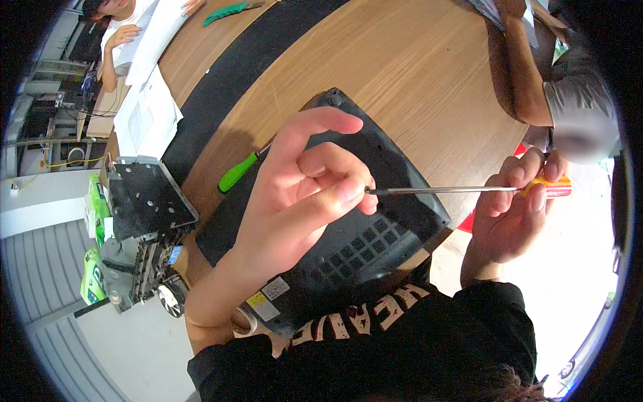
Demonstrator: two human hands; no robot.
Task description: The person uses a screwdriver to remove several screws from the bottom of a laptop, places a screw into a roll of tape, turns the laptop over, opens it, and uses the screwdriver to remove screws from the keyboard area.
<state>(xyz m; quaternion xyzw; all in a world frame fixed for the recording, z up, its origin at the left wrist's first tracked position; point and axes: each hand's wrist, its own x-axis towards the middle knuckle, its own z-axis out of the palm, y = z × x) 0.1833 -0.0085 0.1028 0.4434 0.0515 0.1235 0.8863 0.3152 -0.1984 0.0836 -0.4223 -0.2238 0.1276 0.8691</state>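
Observation:
A screwdriver [445, 190] with a red and yellow handle is held level in my right hand [504, 218], whose fingers close around the handle. Its thin metal shaft points left to my left hand [281, 201]. There, thumb and fingertip pinch a tiny dark piece, perhaps a screw, at the screwdriver's tip; it is too small to make out clearly. Both hands are raised above a black laptop [408, 164] lying underside up, with vent grilles and label stickers showing. Beside its left edge lies a second screwdriver with a bright green handle [236, 174], its shaft partly hidden behind my left hand.
The wooden table [462, 87] has a black strip [221, 100] across it. Papers [149, 120] and a black metal panel [149, 197] over electronic parts are at left; a green-handled tool [225, 13] lies farther back. Another person sits far left, and another person's arm [526, 74] rests at right.

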